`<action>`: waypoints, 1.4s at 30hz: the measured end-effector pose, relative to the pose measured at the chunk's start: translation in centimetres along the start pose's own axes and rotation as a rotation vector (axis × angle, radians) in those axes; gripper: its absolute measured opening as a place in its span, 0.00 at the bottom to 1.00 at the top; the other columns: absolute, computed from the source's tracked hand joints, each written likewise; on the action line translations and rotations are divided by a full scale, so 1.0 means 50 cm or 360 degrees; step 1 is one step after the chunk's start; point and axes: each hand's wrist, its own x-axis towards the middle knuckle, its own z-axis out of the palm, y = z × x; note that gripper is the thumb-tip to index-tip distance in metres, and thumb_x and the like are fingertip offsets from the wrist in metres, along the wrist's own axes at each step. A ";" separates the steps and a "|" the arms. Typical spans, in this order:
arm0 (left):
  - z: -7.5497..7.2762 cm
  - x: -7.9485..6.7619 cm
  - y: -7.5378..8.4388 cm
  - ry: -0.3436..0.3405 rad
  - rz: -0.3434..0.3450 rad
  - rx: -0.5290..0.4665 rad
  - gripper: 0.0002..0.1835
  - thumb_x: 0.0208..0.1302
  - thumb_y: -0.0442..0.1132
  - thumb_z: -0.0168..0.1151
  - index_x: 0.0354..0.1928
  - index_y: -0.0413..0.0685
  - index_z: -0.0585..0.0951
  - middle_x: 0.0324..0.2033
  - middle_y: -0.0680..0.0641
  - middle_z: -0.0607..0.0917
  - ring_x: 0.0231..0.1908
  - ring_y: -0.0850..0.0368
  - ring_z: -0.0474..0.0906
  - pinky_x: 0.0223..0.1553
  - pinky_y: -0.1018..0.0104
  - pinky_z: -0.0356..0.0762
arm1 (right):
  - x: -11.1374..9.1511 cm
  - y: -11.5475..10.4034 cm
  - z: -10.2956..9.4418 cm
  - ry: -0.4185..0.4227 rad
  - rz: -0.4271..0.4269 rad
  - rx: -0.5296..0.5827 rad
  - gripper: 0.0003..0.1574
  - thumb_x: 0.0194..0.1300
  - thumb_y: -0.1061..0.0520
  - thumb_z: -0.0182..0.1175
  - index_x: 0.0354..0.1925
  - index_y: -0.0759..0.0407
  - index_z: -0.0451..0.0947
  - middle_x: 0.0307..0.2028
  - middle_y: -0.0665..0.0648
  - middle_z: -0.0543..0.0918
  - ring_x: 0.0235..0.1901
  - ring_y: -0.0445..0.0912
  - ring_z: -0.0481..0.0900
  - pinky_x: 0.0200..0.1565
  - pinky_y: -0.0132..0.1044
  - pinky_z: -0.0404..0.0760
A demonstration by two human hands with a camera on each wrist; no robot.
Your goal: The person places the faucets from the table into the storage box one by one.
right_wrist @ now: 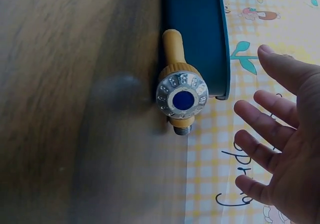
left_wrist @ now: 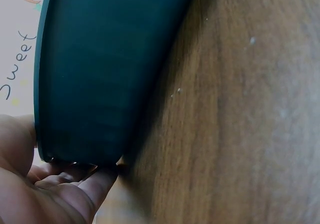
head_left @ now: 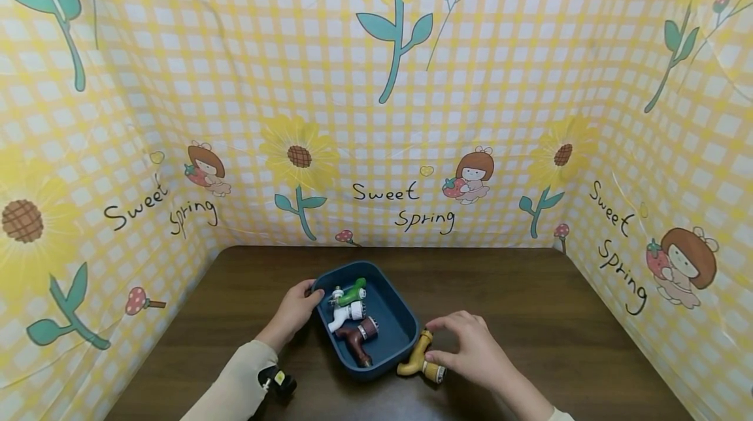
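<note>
A dark blue tub (head_left: pixel 393 306) stands on the brown table. My left hand (head_left: pixel 297 306) holds its left end, with the thumb over the rim and the fingers against the outer wall, as the left wrist view shows. Inside the tub lie a green tap (head_left: pixel 353 293), a white tap (head_left: pixel 348 314) and a dark red-brown tap (head_left: pixel 357 341). A yellow tap (head_left: pixel 416 357) with a silver, blue-centred knob lies on the table against the tub's right side. Right above it is my right hand (head_left: pixel 470 350), thumb and fingers spread; the right wrist view shows a gap between them and the tap.
The brown table (head_left: pixel 518 303) reaches back to a yellow checked cloth (head_left: pixel 506 81) printed with flowers, which hangs behind and on both sides. A black wrist camera (head_left: pixel 282 383) sits on my left sleeve, low over the table.
</note>
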 end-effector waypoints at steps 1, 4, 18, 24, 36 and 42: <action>0.000 0.000 0.001 0.0000 -0.0001 0.0000 0.22 0.78 0.40 0.54 0.65 0.32 0.74 0.61 0.35 0.80 0.61 0.43 0.74 0.66 0.42 0.69 | -0.001 0.001 0.001 -0.0005 0.0004 0.0000 0.27 0.53 0.45 0.79 0.50 0.49 0.86 0.46 0.38 0.86 0.51 0.40 0.78 0.56 0.53 0.67; -0.001 -0.001 0.002 -0.0002 -0.0011 -0.0004 0.22 0.78 0.40 0.54 0.66 0.32 0.74 0.61 0.35 0.80 0.61 0.43 0.74 0.66 0.41 0.69 | -0.005 0.003 0.002 -0.0015 0.0011 -0.0004 0.27 0.53 0.44 0.79 0.50 0.48 0.86 0.46 0.39 0.86 0.51 0.40 0.78 0.56 0.53 0.67; -0.003 0.003 -0.001 -0.0001 0.0000 0.0004 0.22 0.78 0.40 0.54 0.66 0.32 0.74 0.61 0.34 0.79 0.62 0.42 0.74 0.67 0.40 0.68 | -0.020 0.015 0.016 -0.0009 0.0045 -0.0008 0.26 0.53 0.43 0.79 0.49 0.48 0.86 0.46 0.35 0.85 0.52 0.40 0.78 0.58 0.52 0.67; -0.004 0.003 0.001 -0.0006 0.0000 0.0003 0.22 0.78 0.40 0.53 0.66 0.32 0.74 0.61 0.34 0.80 0.62 0.42 0.74 0.67 0.40 0.68 | -0.024 0.019 0.020 -0.0061 0.0097 0.0007 0.26 0.54 0.41 0.78 0.49 0.46 0.86 0.47 0.37 0.86 0.52 0.41 0.78 0.58 0.53 0.67; -0.002 0.005 -0.005 0.0005 -0.0007 -0.0004 0.22 0.78 0.40 0.54 0.65 0.33 0.75 0.60 0.35 0.80 0.61 0.43 0.74 0.66 0.41 0.68 | -0.038 0.029 0.037 -0.0069 0.0137 -0.0047 0.32 0.50 0.33 0.77 0.49 0.46 0.86 0.46 0.36 0.85 0.51 0.40 0.78 0.55 0.50 0.68; 0.000 0.006 -0.007 0.0003 -0.0019 0.0001 0.22 0.78 0.41 0.54 0.65 0.34 0.74 0.61 0.35 0.80 0.61 0.43 0.74 0.66 0.41 0.69 | -0.045 0.032 0.048 -0.0047 0.0132 -0.0094 0.30 0.48 0.35 0.79 0.47 0.45 0.86 0.44 0.35 0.85 0.49 0.39 0.78 0.54 0.48 0.69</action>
